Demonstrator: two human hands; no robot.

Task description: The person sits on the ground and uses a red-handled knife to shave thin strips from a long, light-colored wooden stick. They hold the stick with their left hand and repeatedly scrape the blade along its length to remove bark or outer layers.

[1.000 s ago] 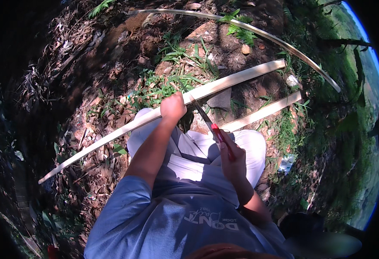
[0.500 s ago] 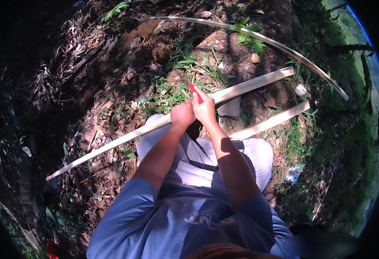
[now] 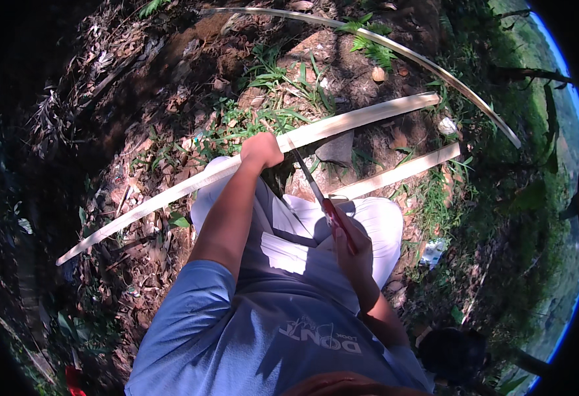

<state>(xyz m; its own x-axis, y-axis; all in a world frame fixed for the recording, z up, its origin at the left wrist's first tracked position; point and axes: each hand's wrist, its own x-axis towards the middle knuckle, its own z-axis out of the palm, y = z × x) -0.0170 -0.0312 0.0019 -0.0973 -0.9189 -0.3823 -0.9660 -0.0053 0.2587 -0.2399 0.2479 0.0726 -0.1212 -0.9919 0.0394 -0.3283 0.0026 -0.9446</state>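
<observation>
A long pale wooden strip (image 3: 362,116) lies slantwise in front of me, its far end up to the right. Just left of its middle, my left hand (image 3: 261,150) is closed around it. My right hand (image 3: 355,249) is closed on the red handle of a hand saw (image 3: 313,185), close to my lap. The saw's narrow dark blade runs up and left, its tip end against the strip just right of my left hand. A thin line crosses the strip there. The blade's teeth are too small to make out.
A shorter pale strip (image 3: 401,171) lies to the right, partly behind my knee. Farther off, a thin curved strip (image 3: 428,65) rests across the ground. A flat grey stone (image 3: 337,149) sits under the held strip. Dry leaves, grass and a fern (image 3: 374,51) surround them.
My right hand has drawn the hand saw back from the strip toward my lap, baring its blade. My left hand still grips the strip. The whole view has shifted slightly.
</observation>
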